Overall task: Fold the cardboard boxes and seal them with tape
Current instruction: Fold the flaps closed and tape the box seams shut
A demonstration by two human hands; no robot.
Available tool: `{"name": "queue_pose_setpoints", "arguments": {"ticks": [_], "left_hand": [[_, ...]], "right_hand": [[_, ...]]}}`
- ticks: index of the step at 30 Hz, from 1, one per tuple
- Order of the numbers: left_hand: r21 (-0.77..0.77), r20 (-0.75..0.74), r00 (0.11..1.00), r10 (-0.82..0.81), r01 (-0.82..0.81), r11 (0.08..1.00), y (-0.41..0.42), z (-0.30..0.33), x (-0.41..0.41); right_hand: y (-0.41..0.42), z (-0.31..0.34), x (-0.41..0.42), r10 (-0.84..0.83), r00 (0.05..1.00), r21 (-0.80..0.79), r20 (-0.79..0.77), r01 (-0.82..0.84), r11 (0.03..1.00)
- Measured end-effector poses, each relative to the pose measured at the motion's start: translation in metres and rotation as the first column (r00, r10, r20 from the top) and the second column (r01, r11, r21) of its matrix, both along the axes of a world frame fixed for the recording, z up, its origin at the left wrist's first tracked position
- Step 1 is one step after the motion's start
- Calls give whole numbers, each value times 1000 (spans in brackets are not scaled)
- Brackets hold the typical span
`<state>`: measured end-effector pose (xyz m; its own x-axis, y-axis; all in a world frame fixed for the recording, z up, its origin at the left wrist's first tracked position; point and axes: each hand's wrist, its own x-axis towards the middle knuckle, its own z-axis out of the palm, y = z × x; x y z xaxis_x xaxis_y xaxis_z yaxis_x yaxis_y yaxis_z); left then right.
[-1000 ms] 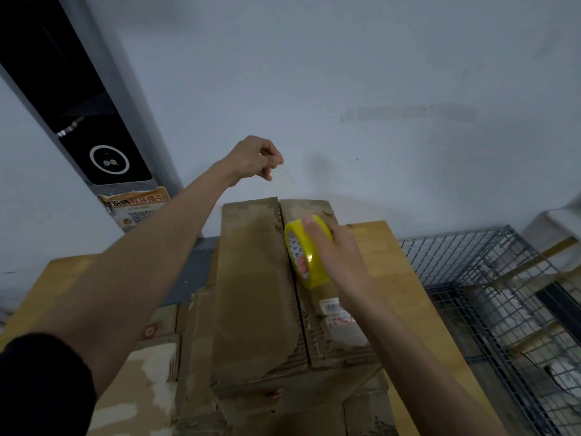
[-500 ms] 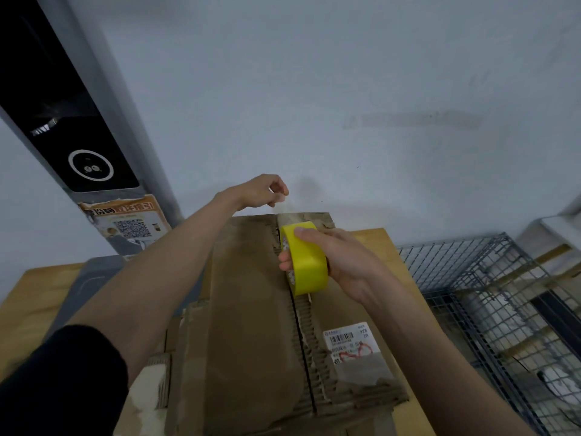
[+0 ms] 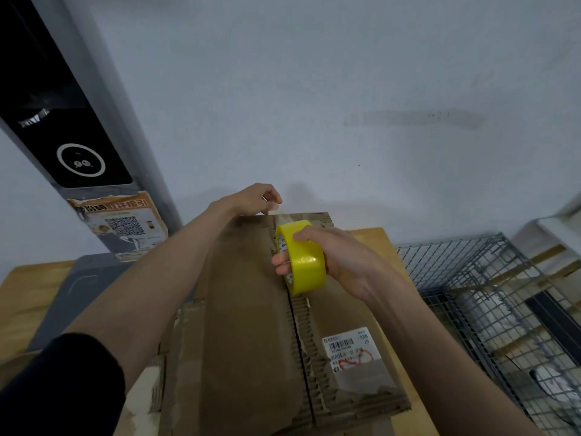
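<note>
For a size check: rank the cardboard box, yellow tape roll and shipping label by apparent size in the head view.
1. cardboard box
2. yellow tape roll
3. shipping label, which looks close to the roll in size, so that order is unsure.

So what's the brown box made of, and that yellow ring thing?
The box looks like matte brown corrugated cardboard: wavy ridges show where its top layer has torn away along the middle seam. The yellow ring in the right hand seems to be glossy plastic packing tape; light glints off it.

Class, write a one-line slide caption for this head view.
Right hand holds yellow tape roll over box seam; left hand pinches tape end.
</note>
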<state>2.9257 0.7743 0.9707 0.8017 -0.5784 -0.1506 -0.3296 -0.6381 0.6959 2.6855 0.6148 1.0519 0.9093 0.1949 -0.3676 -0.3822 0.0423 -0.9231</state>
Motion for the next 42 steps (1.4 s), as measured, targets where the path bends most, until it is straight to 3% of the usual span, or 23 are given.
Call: {"name": "queue_pose_setpoints", "arguments": {"ticks": [6, 12, 14, 18, 19, 25, 35, 42], "left_hand": [[61, 44, 998, -45, 43, 997, 3, -7, 0], [172, -8, 1000, -28, 29, 985, 5, -6, -1], [155, -1, 1000, -9, 9, 988, 7, -3, -4], [-20, 286, 958, 22, -17, 1000, 7, -3, -13], [-53, 301, 953, 24, -8, 999, 8, -4, -16], [-55, 178, 983, 34, -25, 998, 12, -9, -28], [-52, 103, 993, 54, -49, 997, 10, -14, -19], [-146, 289, 956, -40, 85, 986, 5, -11, -39]], "right_hand": [[1, -1, 2, 16, 1000, -9, 12, -16, 1000], [4, -6, 2, 2, 999, -16, 43, -1, 1000], [4, -6, 3, -9, 998, -27, 57, 11, 1000], [6, -4, 5, -43, 998, 1, 36, 43, 999], [7, -2, 5, -51, 998, 4, 24, 51, 999], [13, 7, -1, -66, 997, 80, -36, 69, 994], [25, -6, -41, -156, 987, 106, -42, 160, 981], [15, -9, -62, -174, 984, 15, -36, 174, 985]]}}
